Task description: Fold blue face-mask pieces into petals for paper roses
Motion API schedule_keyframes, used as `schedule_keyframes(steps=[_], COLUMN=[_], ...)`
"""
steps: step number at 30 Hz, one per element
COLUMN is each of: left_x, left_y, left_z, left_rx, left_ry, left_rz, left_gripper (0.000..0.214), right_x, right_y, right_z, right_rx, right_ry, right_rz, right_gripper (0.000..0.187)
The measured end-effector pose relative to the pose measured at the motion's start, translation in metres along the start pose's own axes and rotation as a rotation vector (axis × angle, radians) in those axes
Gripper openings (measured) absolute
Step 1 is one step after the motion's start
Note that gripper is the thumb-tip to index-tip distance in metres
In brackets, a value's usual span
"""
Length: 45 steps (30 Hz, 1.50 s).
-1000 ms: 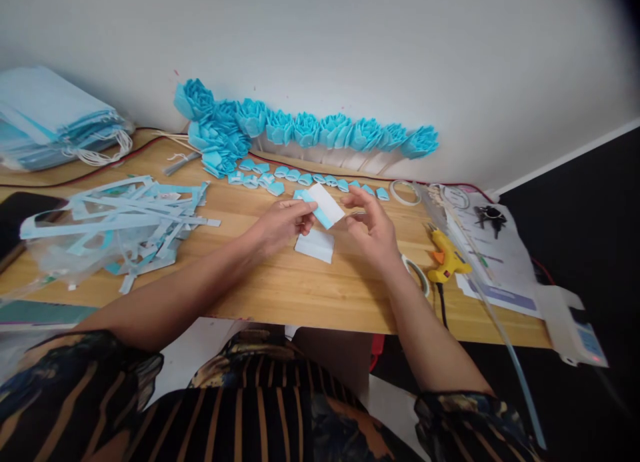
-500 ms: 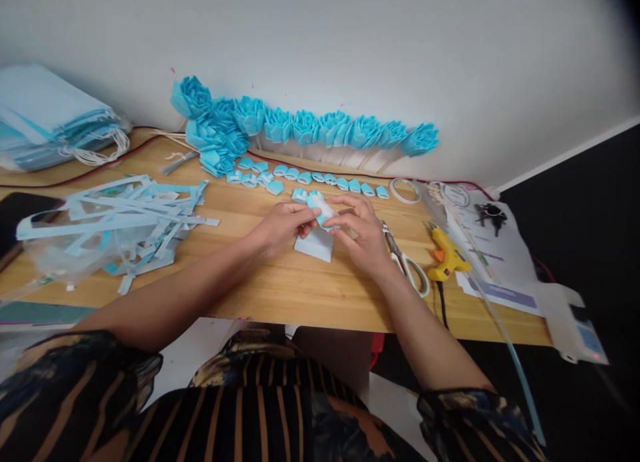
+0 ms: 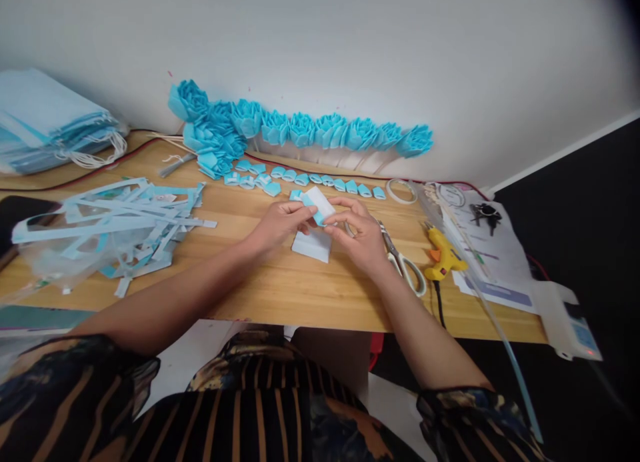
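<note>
Between my two hands is a small blue-and-white piece of fabric (image 3: 321, 205), its white side mostly turned up. My left hand (image 3: 284, 226) pinches its left edge between thumb and fingers. On the other side, my right hand (image 3: 361, 234) grips the lower right corner with thumb and fingertips. A pale rectangular piece (image 3: 312, 245) lies on the table just below the held one. Behind my hands, several small folded blue petals (image 3: 301, 179) sit in rows. Beside my right hand lie scissors (image 3: 406, 265) with white handles.
Blue fabric flowers (image 3: 302, 130) on sticks lean along the wall. At left lie a pile of cut strips (image 3: 150, 215) and a stack of blue-white sheets (image 3: 47, 119). A yellow glue gun (image 3: 444, 254), a tape roll (image 3: 401, 191), keys (image 3: 486, 214) and papers (image 3: 500, 249) are at right.
The fabric piece in my hands has gone from curled to flatter, with more of its white face showing. Both hands keep their grip in nearly the same place; the view shifted slightly.
</note>
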<state>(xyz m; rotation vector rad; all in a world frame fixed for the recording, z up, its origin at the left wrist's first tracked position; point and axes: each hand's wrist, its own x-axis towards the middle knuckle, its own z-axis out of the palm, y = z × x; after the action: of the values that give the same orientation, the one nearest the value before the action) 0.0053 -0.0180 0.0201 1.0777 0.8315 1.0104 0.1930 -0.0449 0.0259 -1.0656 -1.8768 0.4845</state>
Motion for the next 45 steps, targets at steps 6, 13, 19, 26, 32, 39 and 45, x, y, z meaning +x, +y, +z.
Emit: schedule_keyframes(steps=[6, 13, 19, 26, 32, 39, 45], left_x=[0.0, 0.001, 0.002, 0.004, 0.004, 0.003, 0.002], left_y=[-0.002, -0.004, -0.006, -0.008, -0.008, -0.006, -0.003], left_z=[0.003, -0.001, -0.002, -0.002, -0.002, 0.001, -0.003], left_rx=[-0.19, -0.038, 0.122, 0.19, 0.218, 0.234, 0.142], left_ry=[-0.085, -0.057, -0.116, -0.119, -0.123, -0.135, -0.076], left_rz=[-0.068, -0.025, 0.041, 0.056, 0.07, 0.054, 0.026], left_gripper=[0.017, 0.018, 0.026, 0.029, 0.03, 0.017, 0.015], right_x=[0.001, 0.0, -0.001, 0.0, 0.0, -0.001, -0.001], right_y=[-0.001, 0.001, 0.01, 0.008, 0.008, 0.012, 0.006], right_z=[0.0, -0.001, 0.001, 0.004, 0.002, 0.01, 0.002], right_rx=[-0.067, 0.225, 0.415, 0.38, 0.35, 0.298, 0.15], right_ry=[-0.017, 0.001, -0.002, 0.039, 0.028, 0.085, 0.106], right_rz=[-0.054, 0.169, 0.348, 0.341, 0.344, 0.325, 0.161], right_gripper=[0.006, 0.028, 0.036, 0.031, 0.033, 0.029, 0.034])
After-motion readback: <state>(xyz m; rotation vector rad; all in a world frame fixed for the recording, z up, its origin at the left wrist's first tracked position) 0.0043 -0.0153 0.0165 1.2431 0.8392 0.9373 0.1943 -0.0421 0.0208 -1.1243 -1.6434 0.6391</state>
